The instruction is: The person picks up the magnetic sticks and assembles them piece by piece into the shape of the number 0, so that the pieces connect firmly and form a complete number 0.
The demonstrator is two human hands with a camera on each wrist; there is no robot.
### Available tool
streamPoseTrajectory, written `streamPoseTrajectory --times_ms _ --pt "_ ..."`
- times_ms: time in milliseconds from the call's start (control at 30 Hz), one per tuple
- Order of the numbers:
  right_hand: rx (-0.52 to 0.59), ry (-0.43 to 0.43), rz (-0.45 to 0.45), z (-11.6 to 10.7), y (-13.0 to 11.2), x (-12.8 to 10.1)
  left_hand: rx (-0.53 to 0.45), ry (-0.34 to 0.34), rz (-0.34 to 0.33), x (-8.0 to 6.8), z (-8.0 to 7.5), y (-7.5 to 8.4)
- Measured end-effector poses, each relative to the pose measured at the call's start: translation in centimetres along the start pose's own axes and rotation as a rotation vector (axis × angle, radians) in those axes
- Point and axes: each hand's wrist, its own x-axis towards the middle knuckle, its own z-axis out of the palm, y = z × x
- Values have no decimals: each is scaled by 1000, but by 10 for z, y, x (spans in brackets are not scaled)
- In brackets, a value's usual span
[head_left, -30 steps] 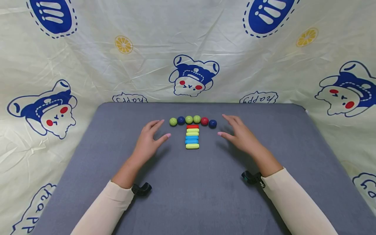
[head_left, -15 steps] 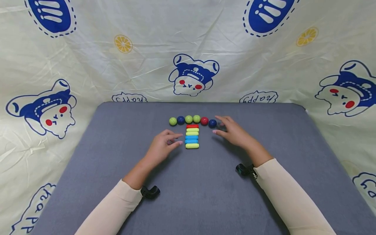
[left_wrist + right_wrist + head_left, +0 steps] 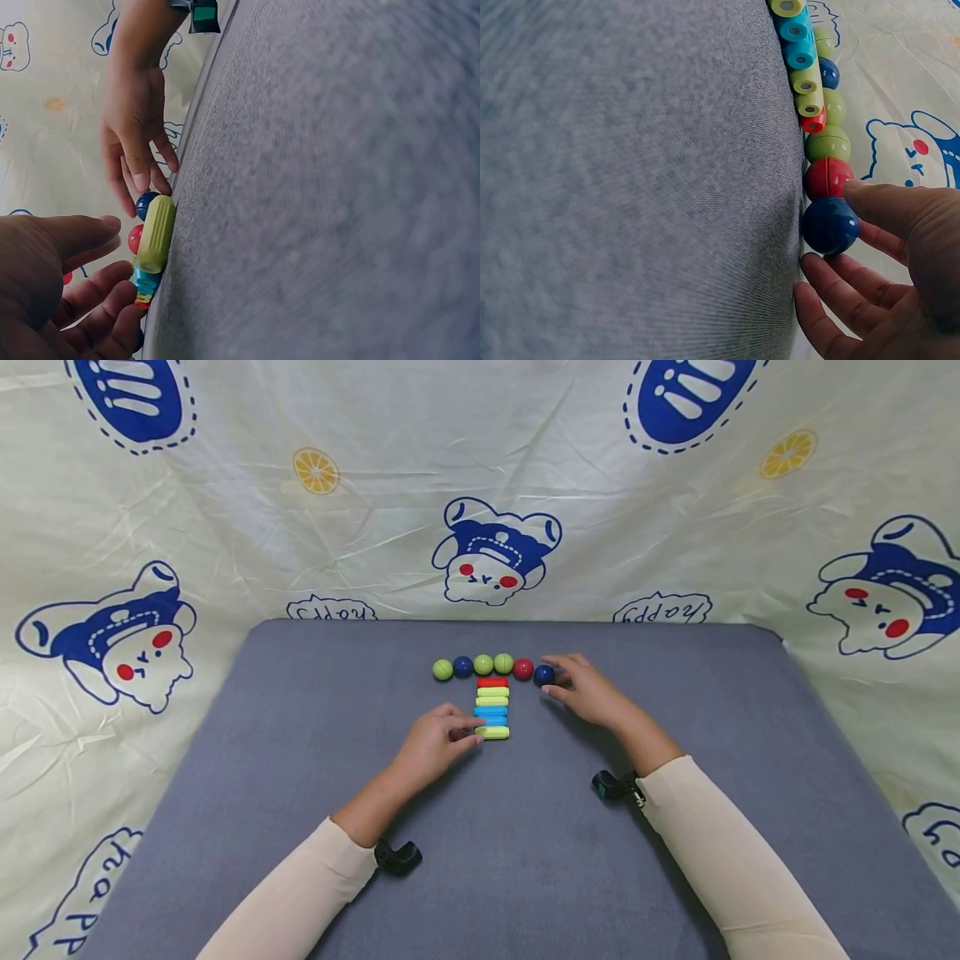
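In the head view my left hand [image 3: 435,743] reaches in from the left, its fingertips overlapping the left end of the nearest yellow-green stick [image 3: 495,733] and of a blue stick [image 3: 492,721] behind it. In the left wrist view, its thumb and fingers are spread apart beside the yellow-green stick [image 3: 157,235], without closing round it. My right hand [image 3: 588,692] is at the right end of a row of balls. Its thumb and forefinger extend either side of the dark blue ball [image 3: 543,675], with other fingers loosely bent below that ball [image 3: 829,226] in the right wrist view.
Beside the dark blue ball sits a red ball [image 3: 522,669], then yellow-green balls [image 3: 503,663] and another blue one [image 3: 463,667]. A red stick [image 3: 492,682] tops the stick column under the row. The grey table [image 3: 525,860] meets a printed curtain [image 3: 390,543].
My left hand has moved right and toward me, reaching the column's near end, its fingers drawing closer together. My right hand has moved left to the dark blue ball. Balls and sticks stay put.
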Motion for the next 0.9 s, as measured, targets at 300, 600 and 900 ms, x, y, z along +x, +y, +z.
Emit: streamPoseTrajectory --times_ms 300,600,900 --pt "-29 10 -16 3 1 -1 5 -20 -35 -1 6 -2" --pt "-87 17 -25 6 1 -9 11 -36 -74 -1 9 -5" --pt "-118 4 -71 11 -4 -29 8 -23 -55 -1 13 -4"
